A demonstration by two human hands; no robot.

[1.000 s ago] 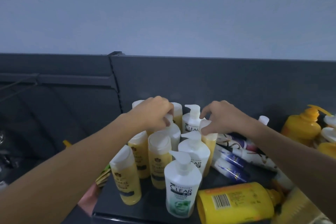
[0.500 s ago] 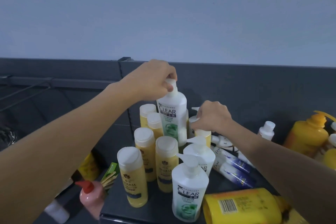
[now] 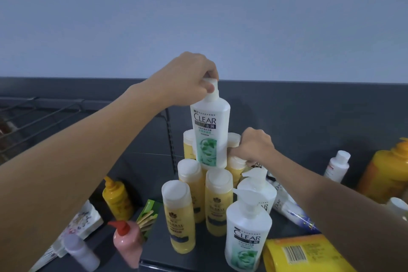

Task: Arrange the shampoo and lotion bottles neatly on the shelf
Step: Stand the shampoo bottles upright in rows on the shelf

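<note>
My left hand (image 3: 187, 79) grips the pump cap of a white Clear shampoo bottle (image 3: 209, 132) and holds it upright in the air above the others. Below it stand several yellow bottles with white caps (image 3: 178, 216) and two white Clear pump bottles (image 3: 247, 232) on the dark shelf (image 3: 154, 247). My right hand (image 3: 254, 147) is closed on the top of a yellow bottle (image 3: 235, 165) behind the front Clear bottles; the fingertips are hidden.
A big yellow bottle (image 3: 302, 256) lies on its side at the front right. Dove bottles (image 3: 289, 207) lie flat near my right arm. A large orange pump bottle (image 3: 388, 168) and small white bottle (image 3: 336, 165) stand right. A pink bottle (image 3: 128, 243) and mustard-yellow bottle (image 3: 117, 199) sit lower left.
My left hand has lifted the white Clear bottle out of the group and higher up. My right hand stays on the yellow bottle's top.
</note>
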